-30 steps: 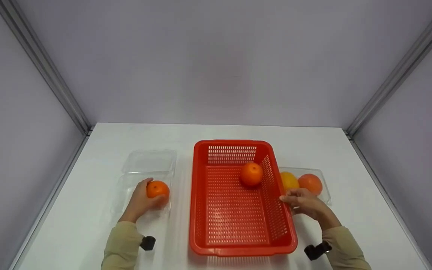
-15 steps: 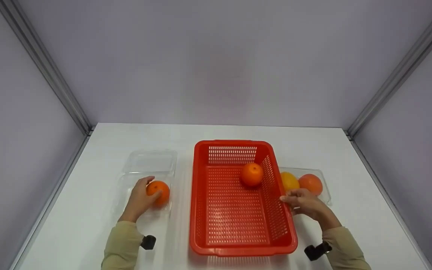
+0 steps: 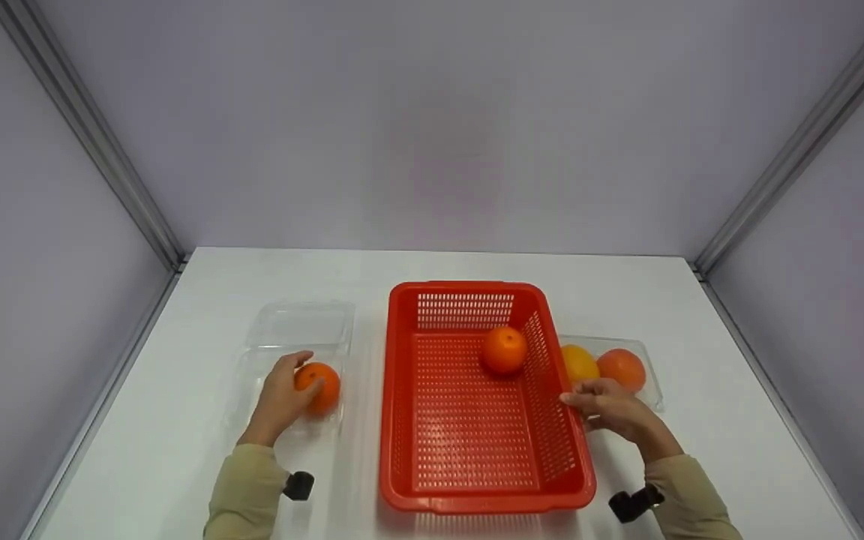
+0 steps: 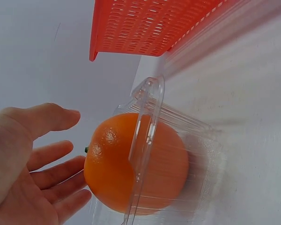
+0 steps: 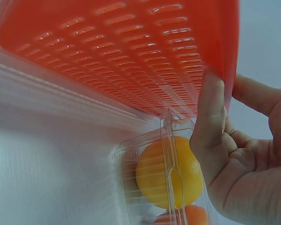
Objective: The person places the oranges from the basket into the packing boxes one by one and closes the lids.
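An orange (image 4: 131, 164) with a small green stem sits in a clear plastic clamshell box (image 3: 301, 326), whose lid lies folded back. Beside it is my left hand (image 3: 280, 401), the thumb raised apart and the fingertips right at the fruit's side in the left wrist view. My right hand (image 3: 612, 409) pinches the right rim of a red slotted plastic basket (image 3: 477, 499), thumb over the rim and fingers outside the wall. Inside this basket, toward the far right corner, another orange (image 3: 505, 350) rests against the side.
Right of the basket, a second clear box (image 3: 653, 379) holds a yellow-orange fruit (image 5: 168, 172) and a reddish-orange fruit (image 3: 622, 369). The basket wall partly overlaps it. Everything stands on a white table (image 3: 139, 405) bounded by pale grey walls (image 3: 432, 135).
My left thumb has come up off the lower side of the orange, and the fingers have loosened around it. The right hand and the basket have stayed in place.
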Available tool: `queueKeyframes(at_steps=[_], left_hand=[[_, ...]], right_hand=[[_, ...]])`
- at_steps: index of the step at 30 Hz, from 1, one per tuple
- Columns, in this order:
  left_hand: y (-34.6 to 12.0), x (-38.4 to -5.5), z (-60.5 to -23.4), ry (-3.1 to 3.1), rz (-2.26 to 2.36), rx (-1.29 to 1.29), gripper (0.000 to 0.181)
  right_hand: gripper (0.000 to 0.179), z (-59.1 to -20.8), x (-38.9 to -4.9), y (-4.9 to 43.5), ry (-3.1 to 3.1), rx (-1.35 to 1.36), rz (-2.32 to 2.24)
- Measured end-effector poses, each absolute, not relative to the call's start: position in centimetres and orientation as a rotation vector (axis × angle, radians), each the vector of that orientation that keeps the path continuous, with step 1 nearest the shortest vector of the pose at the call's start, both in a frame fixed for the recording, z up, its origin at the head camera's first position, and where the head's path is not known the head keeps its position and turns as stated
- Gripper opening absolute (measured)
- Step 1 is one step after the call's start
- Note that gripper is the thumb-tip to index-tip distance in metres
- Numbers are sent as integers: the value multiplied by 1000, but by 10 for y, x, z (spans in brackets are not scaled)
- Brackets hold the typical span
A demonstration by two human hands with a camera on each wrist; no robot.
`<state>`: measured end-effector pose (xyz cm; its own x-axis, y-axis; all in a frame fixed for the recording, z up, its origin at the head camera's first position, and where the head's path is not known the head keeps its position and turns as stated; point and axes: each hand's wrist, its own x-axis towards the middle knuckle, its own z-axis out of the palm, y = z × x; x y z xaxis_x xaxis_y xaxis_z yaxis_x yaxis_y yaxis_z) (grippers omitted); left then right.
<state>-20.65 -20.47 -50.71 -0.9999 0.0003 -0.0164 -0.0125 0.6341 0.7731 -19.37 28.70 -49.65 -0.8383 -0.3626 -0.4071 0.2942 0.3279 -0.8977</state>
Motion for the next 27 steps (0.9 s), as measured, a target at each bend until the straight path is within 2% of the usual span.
queueKeyframes(at_steps=[27], left_hand=[[-193,-206,-499,2857,1334,37,42]], right_hand=[[15,-496,-194,287,2024,-76,-1563]])
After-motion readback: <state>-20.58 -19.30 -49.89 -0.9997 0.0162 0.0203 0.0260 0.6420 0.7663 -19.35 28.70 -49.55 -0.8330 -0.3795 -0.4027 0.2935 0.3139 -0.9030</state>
